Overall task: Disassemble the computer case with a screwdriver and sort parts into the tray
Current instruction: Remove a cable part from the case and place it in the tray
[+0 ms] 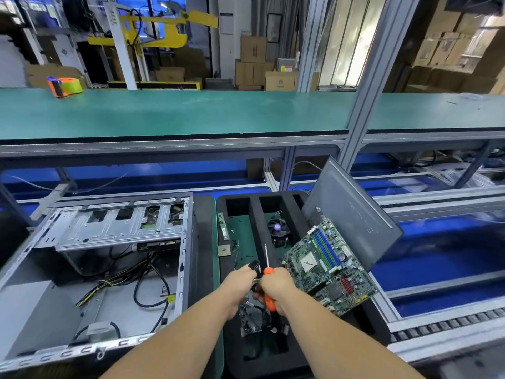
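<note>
Your right hand (276, 287) grips the orange screwdriver (269, 283) over the black tray (378, 328). Your left hand (240, 288) pinches a black connector (255, 268), fingers curled. The open computer case (90, 269) lies left.

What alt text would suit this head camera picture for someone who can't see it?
Two bare hands meet over a black foam tray: the right hand grips an orange-handled screwdriver, the left hand pinches a black connector. An opened grey computer case lies left.

left hand (237, 288) fingers curled, right hand (276, 287) fisted
</note>
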